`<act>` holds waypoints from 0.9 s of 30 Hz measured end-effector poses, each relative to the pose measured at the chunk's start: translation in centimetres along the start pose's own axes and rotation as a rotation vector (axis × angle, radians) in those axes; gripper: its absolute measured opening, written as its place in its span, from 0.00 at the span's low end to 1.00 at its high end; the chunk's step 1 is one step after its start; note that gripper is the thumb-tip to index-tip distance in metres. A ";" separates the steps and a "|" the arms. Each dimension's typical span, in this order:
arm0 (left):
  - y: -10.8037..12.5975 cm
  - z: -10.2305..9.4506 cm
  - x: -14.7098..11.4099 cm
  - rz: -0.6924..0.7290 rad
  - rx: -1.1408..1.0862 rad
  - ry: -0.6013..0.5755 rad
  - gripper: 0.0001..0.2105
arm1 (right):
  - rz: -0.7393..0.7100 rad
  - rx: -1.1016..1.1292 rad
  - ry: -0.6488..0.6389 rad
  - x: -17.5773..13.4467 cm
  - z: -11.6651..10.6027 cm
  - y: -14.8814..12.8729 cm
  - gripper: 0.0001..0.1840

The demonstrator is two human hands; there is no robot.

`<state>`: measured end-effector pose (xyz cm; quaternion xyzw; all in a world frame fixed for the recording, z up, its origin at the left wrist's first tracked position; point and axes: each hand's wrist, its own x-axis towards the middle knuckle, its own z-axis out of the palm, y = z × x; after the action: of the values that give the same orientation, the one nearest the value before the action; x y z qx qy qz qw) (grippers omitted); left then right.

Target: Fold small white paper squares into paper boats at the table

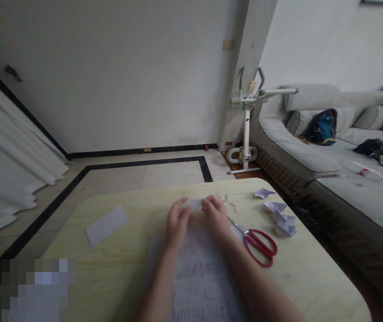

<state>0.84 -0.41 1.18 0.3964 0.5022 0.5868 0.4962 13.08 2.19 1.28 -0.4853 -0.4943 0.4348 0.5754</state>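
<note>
Between my two hands is a small piece of white paper [195, 205], held just above the table's far half. My left hand [178, 222] pinches its left side, with the index finger raised along the top. The fingers of my right hand [215, 213] close on its right edge. Under my forearms lies a lined sheet [201, 281] covered in writing. Red-handled scissors [260, 246] rest to the right of my right wrist, their blades pointing towards that hand. Thin paper scraps [233, 206] lie just beyond my right hand.
Several folded paper shapes [283, 219] stand along the table's right side. A white paper rectangle [107, 225] lies on the left of the wooden table [87, 277]. Beyond are a grey sofa [312, 156] with a backpack [323, 127], a partly visible person, and an exercise machine [246, 120].
</note>
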 end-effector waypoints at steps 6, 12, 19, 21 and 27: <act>0.0 0.1 -0.1 -0.018 0.008 -0.012 0.24 | 0.062 0.097 0.047 0.2 -0.2 0.5 0.13; -0.1 0.0 -0.1 0.028 0.036 -0.025 0.21 | 0.016 0.055 0.059 0.2 -0.1 0.2 0.12; -0.2 0.1 -0.3 0.048 0.070 0.008 0.18 | 0.039 0.079 -0.109 -0.4 0.3 -0.1 0.03; -0.2 0.2 -0.2 0.103 0.106 0.030 0.12 | 0.051 0.104 -0.162 -0.5 0.3 0.1 0.03; -0.2 0.0 0.2 0.189 0.187 0.088 0.06 | -0.039 -0.020 -0.211 -0.7 0.4 0.2 0.05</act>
<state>0.85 -0.19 0.97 0.4605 0.5363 0.5984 0.3772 12.62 1.60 1.04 -0.4328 -0.5658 0.4673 0.5236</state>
